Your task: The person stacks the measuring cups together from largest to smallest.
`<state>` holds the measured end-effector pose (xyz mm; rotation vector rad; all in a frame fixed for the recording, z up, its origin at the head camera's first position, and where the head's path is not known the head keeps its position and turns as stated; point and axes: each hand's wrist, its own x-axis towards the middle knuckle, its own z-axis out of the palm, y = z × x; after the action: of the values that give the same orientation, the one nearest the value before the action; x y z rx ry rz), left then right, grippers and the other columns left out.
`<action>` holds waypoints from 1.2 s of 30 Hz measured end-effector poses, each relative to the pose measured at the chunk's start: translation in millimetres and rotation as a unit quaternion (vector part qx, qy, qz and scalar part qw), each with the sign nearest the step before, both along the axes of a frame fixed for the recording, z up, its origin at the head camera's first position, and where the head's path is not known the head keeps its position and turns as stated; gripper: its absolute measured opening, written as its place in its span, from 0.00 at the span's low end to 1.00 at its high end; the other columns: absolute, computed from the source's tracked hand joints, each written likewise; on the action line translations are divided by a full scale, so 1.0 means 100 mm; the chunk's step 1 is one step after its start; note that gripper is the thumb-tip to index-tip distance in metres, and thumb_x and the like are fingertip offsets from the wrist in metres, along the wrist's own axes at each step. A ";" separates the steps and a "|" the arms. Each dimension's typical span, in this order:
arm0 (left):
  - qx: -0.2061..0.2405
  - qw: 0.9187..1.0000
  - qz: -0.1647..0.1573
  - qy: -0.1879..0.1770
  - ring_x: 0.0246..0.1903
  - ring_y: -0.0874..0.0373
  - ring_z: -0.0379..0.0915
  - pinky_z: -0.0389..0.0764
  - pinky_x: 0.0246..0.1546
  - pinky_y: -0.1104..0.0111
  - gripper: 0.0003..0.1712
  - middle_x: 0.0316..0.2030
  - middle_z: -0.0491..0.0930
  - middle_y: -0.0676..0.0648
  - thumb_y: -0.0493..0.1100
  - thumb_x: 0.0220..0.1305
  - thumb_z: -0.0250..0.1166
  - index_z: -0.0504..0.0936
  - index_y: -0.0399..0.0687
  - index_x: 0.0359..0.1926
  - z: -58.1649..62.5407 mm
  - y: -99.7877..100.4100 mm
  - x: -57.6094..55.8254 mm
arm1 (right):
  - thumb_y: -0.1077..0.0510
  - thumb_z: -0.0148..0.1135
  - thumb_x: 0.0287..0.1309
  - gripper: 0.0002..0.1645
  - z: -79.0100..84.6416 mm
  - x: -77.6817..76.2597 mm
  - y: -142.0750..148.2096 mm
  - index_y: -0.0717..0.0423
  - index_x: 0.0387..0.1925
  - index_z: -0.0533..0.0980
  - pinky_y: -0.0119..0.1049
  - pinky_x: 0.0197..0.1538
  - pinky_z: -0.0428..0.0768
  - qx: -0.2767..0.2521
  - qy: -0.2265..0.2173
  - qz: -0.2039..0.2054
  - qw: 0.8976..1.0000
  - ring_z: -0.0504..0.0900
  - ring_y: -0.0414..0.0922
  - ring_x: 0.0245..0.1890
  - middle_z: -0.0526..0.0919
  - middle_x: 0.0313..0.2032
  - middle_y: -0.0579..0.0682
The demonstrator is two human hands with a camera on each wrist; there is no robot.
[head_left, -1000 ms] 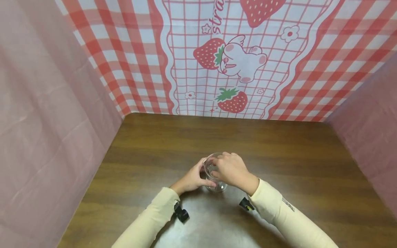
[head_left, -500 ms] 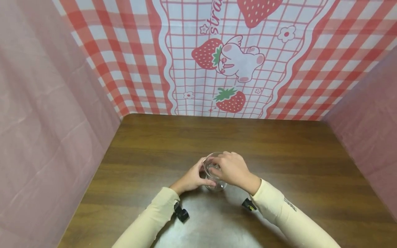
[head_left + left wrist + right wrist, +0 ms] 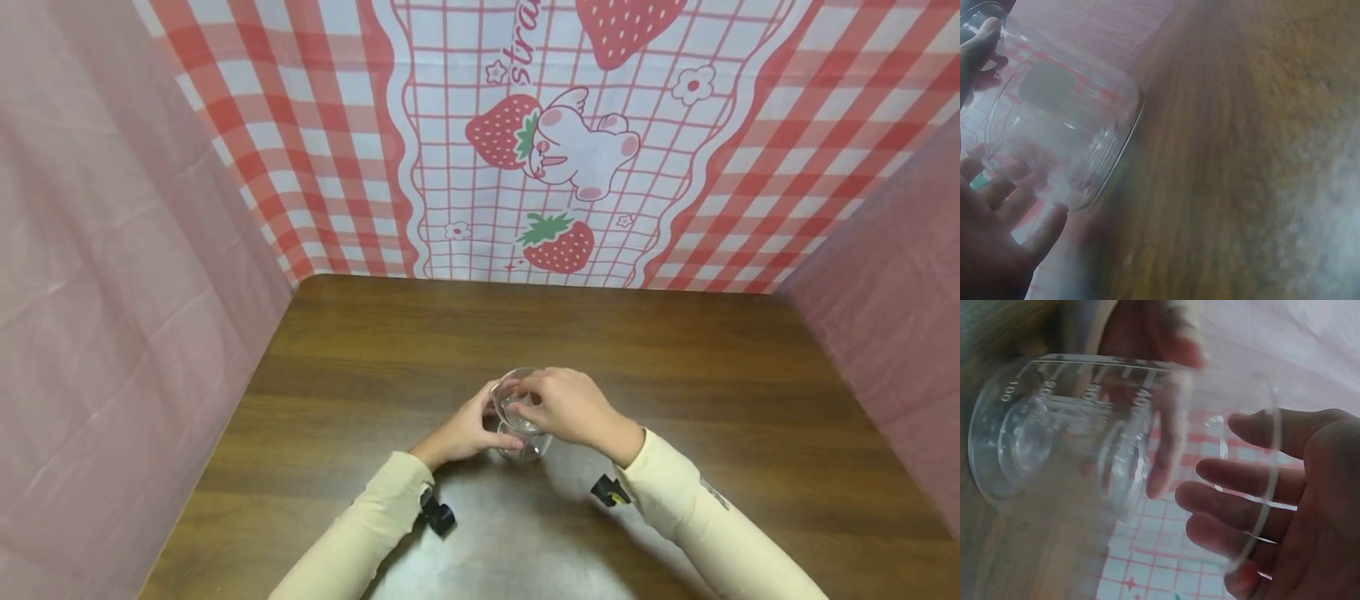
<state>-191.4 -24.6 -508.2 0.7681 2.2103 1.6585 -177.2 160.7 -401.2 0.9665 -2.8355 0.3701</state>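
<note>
A clear glass beaker [image 3: 532, 451] with white graduation marks stands on the wooden table. My left hand [image 3: 467, 430] grips it around its left side, thumb at the front. Inside the beaker, near its base in the right wrist view, is a smaller clear round glass piece [image 3: 1124, 472]; its exact kind cannot be told. My right hand [image 3: 573, 408] reaches in over the rim. In the right wrist view its loosely bent fingers [image 3: 1210, 497] are inside the mouth, apart from the thumb, with nothing plainly held between them. The left wrist view shows the beaker's curved wall [image 3: 1110, 125].
The brown wooden table [image 3: 360, 333] extends around the hands. A strawberry-print checked cloth [image 3: 480, 192] hangs at its far edge. Pink curtains [image 3: 127, 250] stand at both sides. A black wrist camera [image 3: 438, 515] sits beneath the left sleeve, and another on the right wrist.
My right hand has drawn back slightly to the right within the beaker's mouth, and more of the inner glass shows. The left hand and the beaker have stayed in place.
</note>
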 end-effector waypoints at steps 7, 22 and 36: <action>-0.002 1.000 -0.007 0.016 0.65 0.45 0.67 0.70 0.66 0.54 0.55 0.70 0.63 0.39 0.40 0.49 0.76 0.53 0.43 0.73 0.04 0.00 0.02 | 0.53 0.69 0.56 0.07 0.08 -0.01 0.11 0.52 0.32 0.84 0.28 0.28 0.74 -0.053 -0.023 0.008 0.998 0.74 0.33 0.23 0.82 0.24 0.41; -0.013 0.998 -0.009 0.064 0.66 0.46 0.65 0.71 0.65 0.56 0.51 0.70 0.64 0.38 0.45 0.53 0.74 0.56 0.43 0.73 0.15 -0.08 0.04 | 0.57 0.69 0.55 0.04 0.16 0.00 0.28 0.54 0.31 0.84 0.29 0.31 0.78 -0.110 0.005 -0.015 0.994 0.77 0.35 0.26 0.83 0.26 0.43; 0.019 0.997 -0.004 0.081 0.65 0.40 0.66 0.73 0.63 0.49 0.42 0.68 0.65 0.36 0.50 0.62 0.68 0.60 0.40 0.70 0.14 -0.15 0.06 | 0.55 0.69 0.55 0.06 0.11 -0.03 0.40 0.53 0.32 0.85 0.33 0.33 0.80 -0.118 0.000 -0.056 0.991 0.79 0.37 0.28 0.84 0.27 0.43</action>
<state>-185.7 -39.8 -493.7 0.9520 2.2847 1.6924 -180.4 200.5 -389.7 0.7572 -2.7487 0.6746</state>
